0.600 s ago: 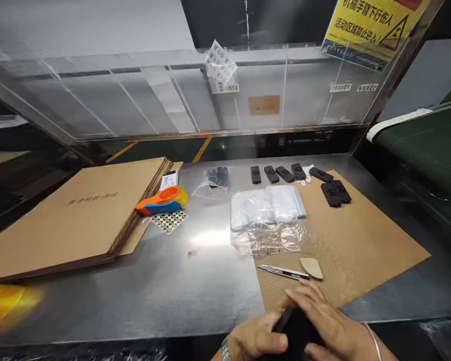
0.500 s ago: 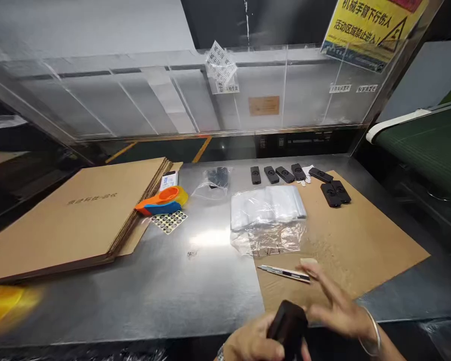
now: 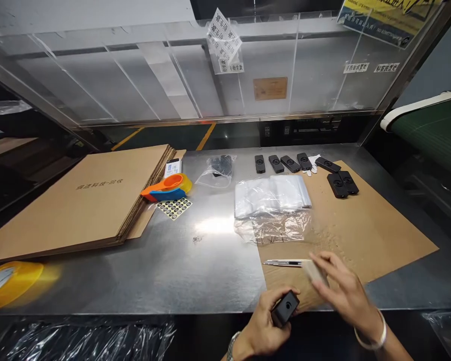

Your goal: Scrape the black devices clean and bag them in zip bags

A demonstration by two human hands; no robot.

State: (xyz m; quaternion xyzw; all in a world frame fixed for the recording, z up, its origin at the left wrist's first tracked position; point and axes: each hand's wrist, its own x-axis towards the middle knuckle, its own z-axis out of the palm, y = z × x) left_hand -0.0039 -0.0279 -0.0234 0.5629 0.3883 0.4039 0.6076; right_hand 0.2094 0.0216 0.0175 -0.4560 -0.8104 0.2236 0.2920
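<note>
My left hand (image 3: 265, 323) is closed around a black box-shaped device (image 3: 285, 307), whose end with a round hole faces up. Between the thumb and fingers of my right hand (image 3: 342, 286) is a small beige block (image 3: 314, 273), blurred by motion; its exact kind is unclear. A slim metallic pen-like tool (image 3: 283, 262) lies on the brown cardboard sheet (image 3: 379, 235), just left of the block. Beyond my hands rests a stack of clear plastic bags (image 3: 272, 198). Several similar black devices (image 3: 337, 185) lie at the back right.
Flattened cardboard boxes (image 3: 60, 200) are piled at the left. Beside them sit an orange and blue tape dispenser (image 3: 167, 189) and a sticker sheet (image 3: 174, 208). A yellow tape roll (image 3: 13, 283) stands at the front left edge. A clear panel (image 3: 135, 90) rises behind the table.
My left hand has turned the black device, so its holed end now shows. My right hand has shifted slightly with the beige block. The whole view has also shifted a little.
</note>
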